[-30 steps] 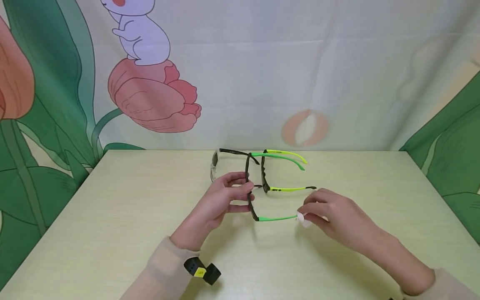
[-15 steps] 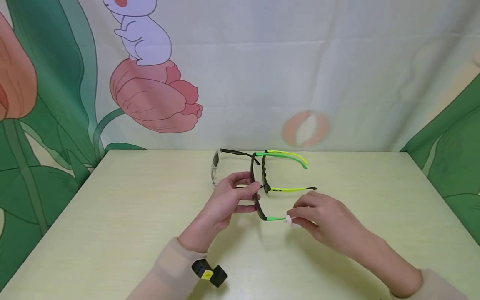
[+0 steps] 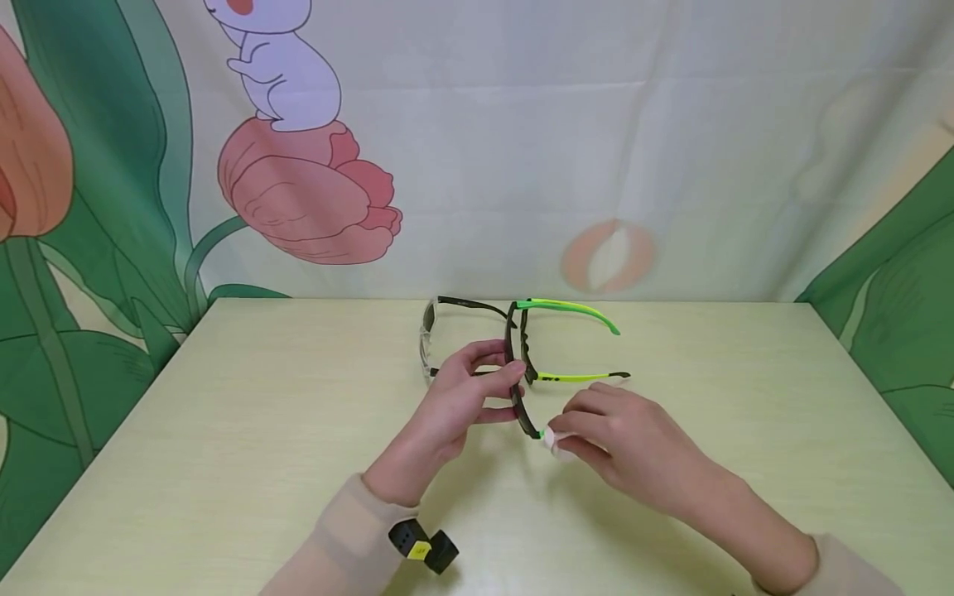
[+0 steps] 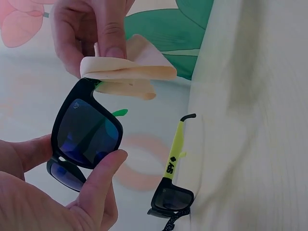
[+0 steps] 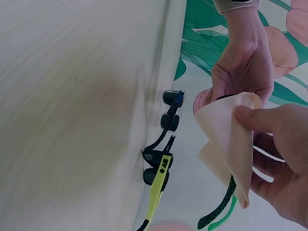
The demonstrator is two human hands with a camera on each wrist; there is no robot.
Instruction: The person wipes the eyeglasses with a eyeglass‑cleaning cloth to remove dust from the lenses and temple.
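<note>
My left hand grips a pair of sunglasses by the front frame, above the table. They have a black frame, dark bluish lenses and green temples, which point to the right in the head view. My right hand pinches a folded cream cloth around the nearer temple, close to the hinge. In the right wrist view the temple's patterned dark inner side shows below the cloth. The far green temple is uncovered and overlaps a yellow one behind it.
Behind my hands, sunglasses with yellow temples stand on the table, temples unfolded. Left of them are clear-framed sunglasses with black temples, partly hidden by my left hand. A printed curtain hangs along the table's back edge.
My right hand has slid the cloth leftward along the near temple, from its tip to near the hinge. My left hand and the held sunglasses have shifted slightly right.
</note>
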